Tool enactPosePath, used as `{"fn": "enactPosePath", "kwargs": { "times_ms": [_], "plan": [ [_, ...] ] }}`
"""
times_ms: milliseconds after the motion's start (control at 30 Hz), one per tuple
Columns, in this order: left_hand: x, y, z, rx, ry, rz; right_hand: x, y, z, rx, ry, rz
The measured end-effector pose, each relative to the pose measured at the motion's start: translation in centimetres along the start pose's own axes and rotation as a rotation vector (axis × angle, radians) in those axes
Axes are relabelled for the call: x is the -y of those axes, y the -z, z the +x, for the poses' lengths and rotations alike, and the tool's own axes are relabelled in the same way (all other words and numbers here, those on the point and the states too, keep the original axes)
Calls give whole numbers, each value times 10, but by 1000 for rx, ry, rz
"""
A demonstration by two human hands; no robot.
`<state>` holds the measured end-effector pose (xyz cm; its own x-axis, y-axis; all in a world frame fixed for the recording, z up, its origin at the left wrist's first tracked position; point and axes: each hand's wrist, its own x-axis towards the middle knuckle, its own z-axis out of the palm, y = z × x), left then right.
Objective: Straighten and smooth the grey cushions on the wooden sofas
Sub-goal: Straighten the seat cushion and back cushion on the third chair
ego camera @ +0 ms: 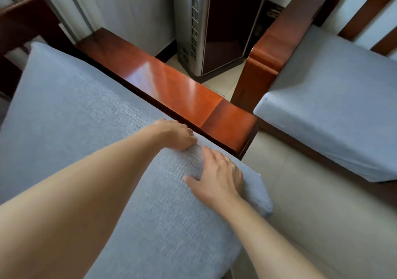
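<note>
Wooden sofas meet at a corner; at frame centre the left hand (175,134) pinches the grey cushion (90,128) beside the armrest (171,90), while the flat, relaxed right hand (217,176) presses its corner, likely seating it squarely.

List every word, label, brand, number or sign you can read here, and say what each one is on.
None can be read.
The tower air conditioner shows only a grille; no brand or panel text can be made out.
The wall socket behind the right sofa's armrest is too blurred for any marking.
The grey cushion and the wooden armrest beside it carry no label.
</note>
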<state>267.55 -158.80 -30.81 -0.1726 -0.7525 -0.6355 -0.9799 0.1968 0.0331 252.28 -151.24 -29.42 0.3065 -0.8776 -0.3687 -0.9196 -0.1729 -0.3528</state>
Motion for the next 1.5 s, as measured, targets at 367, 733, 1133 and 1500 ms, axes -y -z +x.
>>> {"fn": "enactPosePath", "kwargs": {
  "times_ms": [367, 733, 1133, 1500],
  "plan": [
    [0, -69, 59, -439, 45, -114, -31, -79, 53, -272, -102, -68],
    [0, -115, 95, -682, 21, -98, -56, -130, 85, -458, -98, -184],
    [1, -123, 105, -779, 50, -118, -54, -137, 95, -550, -103, -189],
    [-3, -124, 104, -746, 79, -164, -56, -136, 98, -494, -97, -223]
  ]
}}
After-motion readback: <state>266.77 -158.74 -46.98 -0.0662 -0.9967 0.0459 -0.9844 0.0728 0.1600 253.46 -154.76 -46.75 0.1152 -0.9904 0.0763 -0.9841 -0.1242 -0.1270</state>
